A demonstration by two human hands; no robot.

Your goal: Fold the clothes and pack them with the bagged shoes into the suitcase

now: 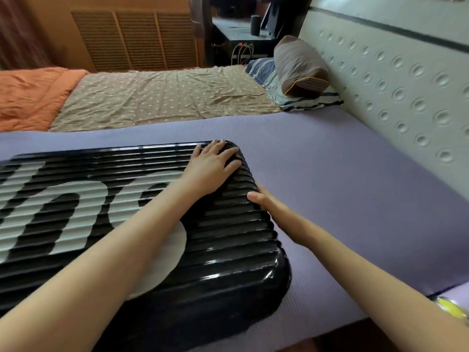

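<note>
Pressing suitcase (228, 240) far-right corner, left hand (212, 165); mat (342, 174) beyond.

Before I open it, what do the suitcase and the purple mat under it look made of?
Suitcase: likely hard plastic shell, glossy black, ribbed; highlights gleam on its corner. Mat: probably foam, matte lilac, fine ribbing, no shine.

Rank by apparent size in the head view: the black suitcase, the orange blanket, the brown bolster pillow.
Black suitcase, though nearness enlarges it
Orange blanket, partly cut off by the frame
Brown bolster pillow
</note>
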